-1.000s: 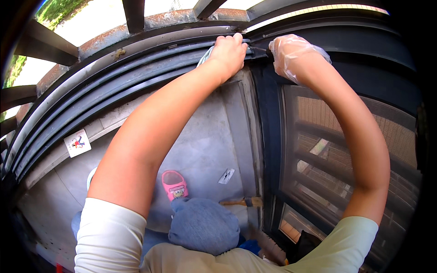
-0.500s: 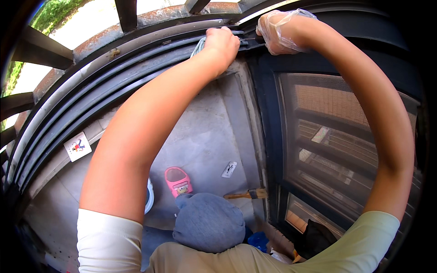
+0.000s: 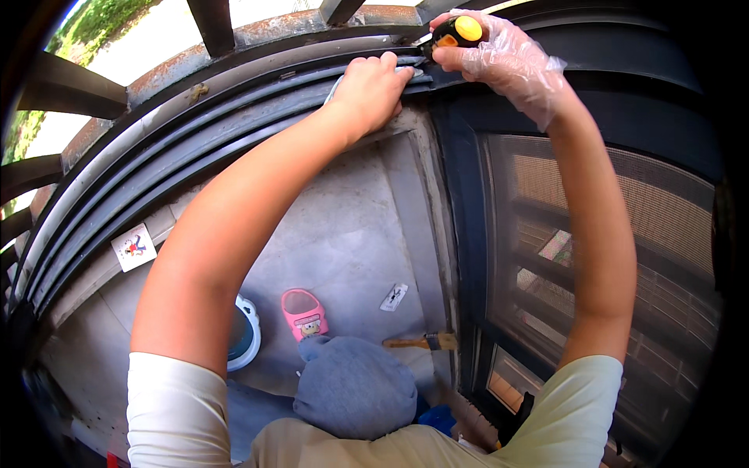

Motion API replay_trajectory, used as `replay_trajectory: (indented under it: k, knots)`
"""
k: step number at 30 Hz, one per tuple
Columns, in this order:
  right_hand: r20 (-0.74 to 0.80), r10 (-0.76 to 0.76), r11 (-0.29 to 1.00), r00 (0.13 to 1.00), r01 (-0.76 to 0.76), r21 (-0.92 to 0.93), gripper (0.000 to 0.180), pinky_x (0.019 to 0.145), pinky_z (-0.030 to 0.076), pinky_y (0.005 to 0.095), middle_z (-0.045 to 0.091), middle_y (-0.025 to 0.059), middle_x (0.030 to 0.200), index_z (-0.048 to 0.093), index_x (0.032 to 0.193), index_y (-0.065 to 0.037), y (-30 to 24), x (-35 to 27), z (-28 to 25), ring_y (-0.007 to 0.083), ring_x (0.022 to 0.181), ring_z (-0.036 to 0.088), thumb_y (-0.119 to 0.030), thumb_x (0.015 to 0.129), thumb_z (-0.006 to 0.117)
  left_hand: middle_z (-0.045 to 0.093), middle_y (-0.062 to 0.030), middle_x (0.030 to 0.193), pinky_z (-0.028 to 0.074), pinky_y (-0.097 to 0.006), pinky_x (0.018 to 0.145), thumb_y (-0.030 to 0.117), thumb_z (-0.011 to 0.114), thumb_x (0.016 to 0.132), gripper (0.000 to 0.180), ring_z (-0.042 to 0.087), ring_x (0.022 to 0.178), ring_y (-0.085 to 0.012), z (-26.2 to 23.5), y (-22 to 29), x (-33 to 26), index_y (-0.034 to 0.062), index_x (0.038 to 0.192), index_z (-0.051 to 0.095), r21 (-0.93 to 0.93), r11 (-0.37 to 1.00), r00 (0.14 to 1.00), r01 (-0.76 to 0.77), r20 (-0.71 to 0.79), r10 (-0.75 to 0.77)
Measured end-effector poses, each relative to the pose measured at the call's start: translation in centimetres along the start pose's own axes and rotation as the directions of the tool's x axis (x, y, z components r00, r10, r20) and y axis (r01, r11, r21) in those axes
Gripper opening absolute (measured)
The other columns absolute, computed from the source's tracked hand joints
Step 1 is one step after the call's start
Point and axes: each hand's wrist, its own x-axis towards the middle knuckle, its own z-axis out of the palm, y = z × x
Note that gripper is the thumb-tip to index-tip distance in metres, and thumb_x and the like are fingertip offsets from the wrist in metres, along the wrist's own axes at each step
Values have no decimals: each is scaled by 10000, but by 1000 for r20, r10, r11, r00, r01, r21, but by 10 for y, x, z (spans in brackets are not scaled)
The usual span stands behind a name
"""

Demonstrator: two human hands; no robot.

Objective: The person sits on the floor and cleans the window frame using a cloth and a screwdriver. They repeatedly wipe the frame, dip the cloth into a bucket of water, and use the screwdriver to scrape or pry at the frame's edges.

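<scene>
My left hand (image 3: 370, 92) is bare and closed over a pale cloth (image 3: 334, 87), pressing it into the grooves of the dark window track (image 3: 234, 129) near its right end. Only small edges of the cloth show. A thin clear plastic glove covers my right hand (image 3: 499, 58), whose fingers wrap round a tool with a black and yellow handle (image 3: 460, 31). The tool's working end points toward the corner where track meets window frame. That end is mostly hidden, so its exact kind does not show.
A dark-framed screen window (image 3: 577, 226) stands at right, metal bars (image 3: 211, 23) beyond the track. Below lie a pink slipper (image 3: 303, 313), a wooden-handled brush (image 3: 421, 342), two small picture cards (image 3: 134, 247) and a blue-white bucket (image 3: 248, 335).
My right hand has turned, bringing the yellow-ended handle into view, and its forearm has swung left. The left hand has shifted slightly, still on the cloth.
</scene>
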Motion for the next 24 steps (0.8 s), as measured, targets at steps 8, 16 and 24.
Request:
replay_trajectory:
  k: [8, 16, 24]
  knots:
    - [-548, -177, 982, 817, 184, -44, 296, 745, 488, 232, 636, 19, 845, 579, 993, -19, 29, -31, 23, 82, 786, 579, -139, 764, 721, 542, -105, 945, 473, -368, 771, 279, 672, 748, 447, 586, 873, -247, 6, 12, 9, 115, 1157, 599, 56, 994, 993, 97, 61, -100]
    - [-582, -149, 968, 799, 237, 77, 214, 731, 495, 230, 640, 23, 876, 598, 951, -36, 53, -33, 35, 88, 776, 582, -117, 784, 704, 521, -112, 920, 463, -375, 747, 270, 665, 756, 420, 578, 850, -264, 14, 8, 3, 119, 1140, 584, 4, 999, 994, 40, -106, -39]
    - [-684, -158, 976, 712, 219, 2, 197, 794, 465, 250, 594, 47, 954, 608, 943, -41, 71, -56, 56, 133, 855, 570, -49, 760, 680, 499, -128, 899, 461, -380, 716, 262, 641, 792, 341, 575, 819, -273, 9, 6, 3, 127, 1102, 599, 8, 999, 992, -32, -123, 33]
